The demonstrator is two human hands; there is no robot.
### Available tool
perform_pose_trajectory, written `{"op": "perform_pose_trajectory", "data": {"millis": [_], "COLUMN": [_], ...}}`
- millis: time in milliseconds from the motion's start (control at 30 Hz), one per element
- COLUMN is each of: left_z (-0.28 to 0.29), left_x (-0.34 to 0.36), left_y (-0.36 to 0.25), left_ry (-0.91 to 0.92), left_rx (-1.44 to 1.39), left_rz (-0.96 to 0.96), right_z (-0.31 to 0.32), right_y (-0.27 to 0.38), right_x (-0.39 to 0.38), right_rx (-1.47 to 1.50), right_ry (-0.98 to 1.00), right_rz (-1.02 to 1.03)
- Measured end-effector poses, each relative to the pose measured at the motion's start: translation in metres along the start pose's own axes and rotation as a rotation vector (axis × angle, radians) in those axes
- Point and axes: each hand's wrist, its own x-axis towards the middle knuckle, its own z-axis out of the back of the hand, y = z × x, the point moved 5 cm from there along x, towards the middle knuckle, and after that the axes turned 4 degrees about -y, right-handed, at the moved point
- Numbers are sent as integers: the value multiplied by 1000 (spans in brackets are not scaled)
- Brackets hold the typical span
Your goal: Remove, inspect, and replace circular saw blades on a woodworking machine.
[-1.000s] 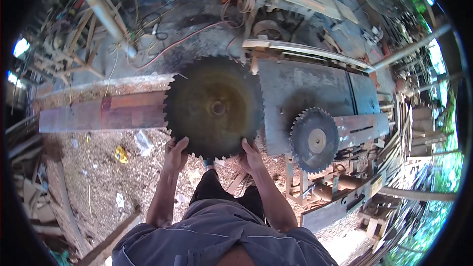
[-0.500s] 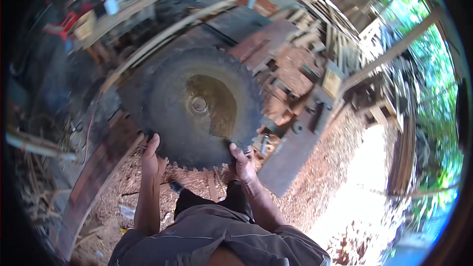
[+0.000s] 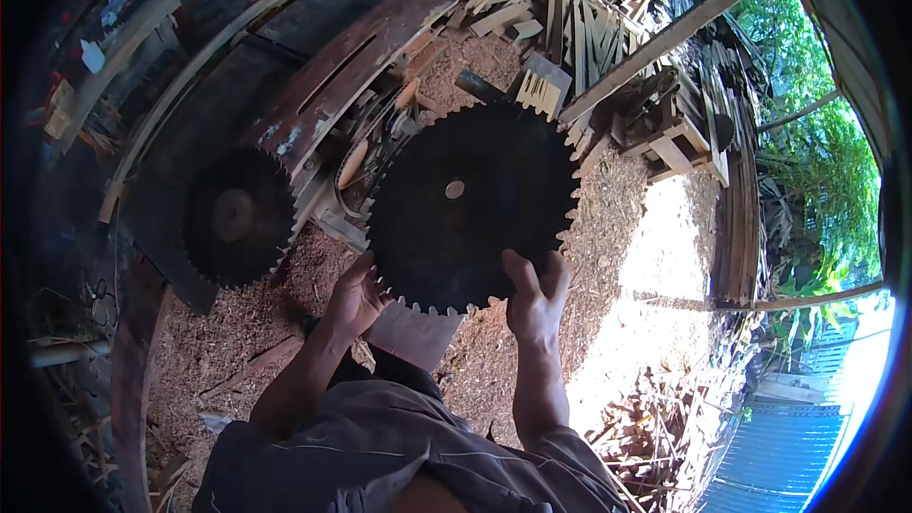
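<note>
A large dark circular saw blade [image 3: 484, 209] with a toothed rim and a small centre hole is held in both hands. My left hand [image 3: 353, 296] grips its lower left edge, and my right hand [image 3: 535, 293] grips its lower right, thumb on the face. A smaller toothed blade [image 3: 237, 237] with a round hub lies to the left on the dark metal saw table [image 3: 204, 104], beside a rusty slotted bar [image 3: 332, 76]. A grey metal plate [image 3: 413, 337] shows below the held blade.
Wood offcuts [image 3: 579, 9] are piled at the back, and a wooden crate [image 3: 674, 147] stands at right. A long pole [image 3: 693, 28] slants across the upper right. A reddish plank [image 3: 138, 361] runs down the left. Sawdust [image 3: 665, 266] covers the sunlit floor, near blue corrugated sheeting [image 3: 769, 451].
The view has swung right, bringing the saw table and smaller blade to the left side. The held blade has shifted right relative to them, still in both hands, its face now in shadow.
</note>
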Motion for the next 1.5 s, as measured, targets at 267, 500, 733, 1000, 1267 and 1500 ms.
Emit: {"op": "perform_pose_trajectory", "data": {"millis": [267,500,733,1000,1267,1500], "left_z": [1,4,17,54,63,64], "left_x": [30,67,126,189,225,242], "left_y": [8,14,10,12,10,6], "left_ry": [-165,-201,-300,-282,-322,-375], "left_rx": [220,260,294,284,307,323], "left_rz": [-102,-63,132,232,316,398], "right_z": [18,-9,-39,-63,-67,-71], "right_y": [-2,-9,-23,-56,-91,-123], "right_x": [38,64,116,175,219,246], "right_rx": [-172,-301,-474,-564,-688,-708], "right_ry": [-79,-37,-42,-39,-89,-83], "right_rz": [-56,-61,-9,-76,-60,-111]}}
